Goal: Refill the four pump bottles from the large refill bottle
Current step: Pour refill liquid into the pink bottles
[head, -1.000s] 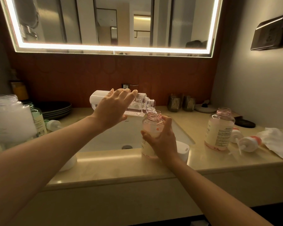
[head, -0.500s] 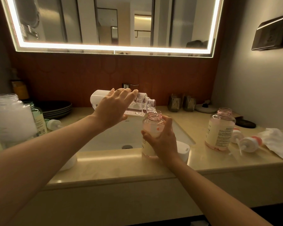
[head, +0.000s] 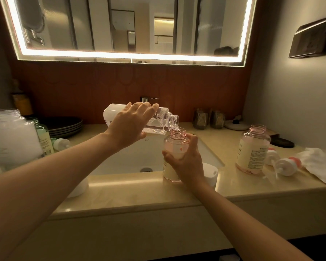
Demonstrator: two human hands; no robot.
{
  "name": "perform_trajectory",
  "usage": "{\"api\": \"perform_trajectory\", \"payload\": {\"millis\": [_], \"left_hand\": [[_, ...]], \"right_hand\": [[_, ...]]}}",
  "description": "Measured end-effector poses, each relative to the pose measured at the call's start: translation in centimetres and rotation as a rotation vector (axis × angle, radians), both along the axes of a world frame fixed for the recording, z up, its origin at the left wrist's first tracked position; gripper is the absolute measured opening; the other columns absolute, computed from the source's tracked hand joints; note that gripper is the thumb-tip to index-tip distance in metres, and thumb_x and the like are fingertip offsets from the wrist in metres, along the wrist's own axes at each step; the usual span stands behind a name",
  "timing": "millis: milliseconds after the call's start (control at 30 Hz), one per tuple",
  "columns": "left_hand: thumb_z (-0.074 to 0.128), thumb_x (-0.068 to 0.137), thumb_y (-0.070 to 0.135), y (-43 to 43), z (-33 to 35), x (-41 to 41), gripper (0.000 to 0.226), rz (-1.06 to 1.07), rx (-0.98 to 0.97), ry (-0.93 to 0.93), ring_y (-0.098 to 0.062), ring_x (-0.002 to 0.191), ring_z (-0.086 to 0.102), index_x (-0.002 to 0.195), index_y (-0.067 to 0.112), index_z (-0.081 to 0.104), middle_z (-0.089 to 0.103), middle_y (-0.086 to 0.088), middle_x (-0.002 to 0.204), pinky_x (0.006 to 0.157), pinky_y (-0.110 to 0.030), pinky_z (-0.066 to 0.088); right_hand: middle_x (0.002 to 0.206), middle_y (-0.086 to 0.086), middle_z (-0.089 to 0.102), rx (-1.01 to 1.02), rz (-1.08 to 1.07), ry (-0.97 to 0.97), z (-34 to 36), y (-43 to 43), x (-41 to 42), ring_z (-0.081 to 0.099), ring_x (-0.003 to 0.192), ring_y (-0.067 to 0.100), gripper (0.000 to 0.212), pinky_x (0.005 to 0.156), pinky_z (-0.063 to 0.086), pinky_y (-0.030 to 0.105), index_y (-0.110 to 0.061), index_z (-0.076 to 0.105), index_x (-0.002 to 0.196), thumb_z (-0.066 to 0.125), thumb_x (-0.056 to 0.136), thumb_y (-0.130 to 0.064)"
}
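Note:
My left hand (head: 129, 125) grips the clear refill bottle (head: 164, 119), tipped on its side over the sink with its mouth down to the right. Clear liquid runs from it into an open pink pump bottle (head: 172, 147) standing on the counter's front edge. My right hand (head: 186, 159) holds that pink bottle around its body. A second open pink bottle (head: 252, 149) stands to the right, with two white pump heads (head: 286, 165) lying beside it. At the far left stand a white open bottle (head: 11, 136) and a green-tinted bottle (head: 44, 138), with a pump head (head: 61, 143) lying near them.
The white sink basin (head: 132, 159) is under the bottles. A white cap (head: 209, 173) stands behind my right hand and a white lid (head: 79, 187) under my left forearm. Dark plates (head: 64, 124) are stacked back left, two dark cups (head: 208, 119) back right, a crumpled tissue (head: 320, 162) far right.
Hardly anything has moved; both hands keep their hold and the liquid keeps running into the pink bottle.

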State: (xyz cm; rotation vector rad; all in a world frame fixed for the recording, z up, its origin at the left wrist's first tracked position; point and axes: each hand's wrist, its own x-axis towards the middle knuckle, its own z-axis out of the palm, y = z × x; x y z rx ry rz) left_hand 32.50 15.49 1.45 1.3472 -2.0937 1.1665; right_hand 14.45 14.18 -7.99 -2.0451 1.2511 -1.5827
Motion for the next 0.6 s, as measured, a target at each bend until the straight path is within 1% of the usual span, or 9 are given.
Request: {"api": "perform_trajectory", "payload": {"millis": [200, 400, 600], "left_hand": [[0.09, 0.05, 0.018, -0.04, 0.07, 0.06, 0.088, 0.003, -0.004, -0.012, -0.039, 0.101, 0.062, 0.127, 0.003, 0.05, 0.061, -0.021, 0.115, 0.081, -0.055, 0.049], [0.091, 0.048, 0.016, -0.03, 0.09, -0.01, 0.088, -0.003, -0.008, -0.009, -0.04, 0.099, 0.062, 0.126, 0.002, 0.05, 0.062, -0.023, 0.113, 0.079, -0.056, 0.05], [0.09, 0.05, 0.017, 0.0, 0.13, 0.0, 0.088, -0.002, 0.001, -0.003, -0.04, 0.102, 0.061, 0.127, 0.003, 0.05, 0.061, -0.022, 0.116, 0.081, -0.056, 0.049]], "right_hand": [[0.132, 0.006, 0.048, 0.007, -0.013, 0.006, 0.06, -0.03, 0.05, 0.053, 0.111, 0.021, 0.078, 0.081, 0.043, 0.022, -0.016, 0.028, 0.129, 0.074, 0.072, -0.041], [0.131, 0.007, 0.049, -0.004, -0.009, 0.001, -0.03, -0.1, 0.04, 0.054, 0.11, 0.021, 0.078, 0.08, 0.045, 0.022, -0.016, 0.029, 0.129, 0.075, 0.072, -0.041], [0.131, 0.007, 0.049, -0.008, -0.007, 0.001, -0.16, -0.21, 0.04, 0.055, 0.11, 0.022, 0.078, 0.08, 0.046, 0.023, -0.017, 0.028, 0.129, 0.075, 0.071, -0.042]]}}
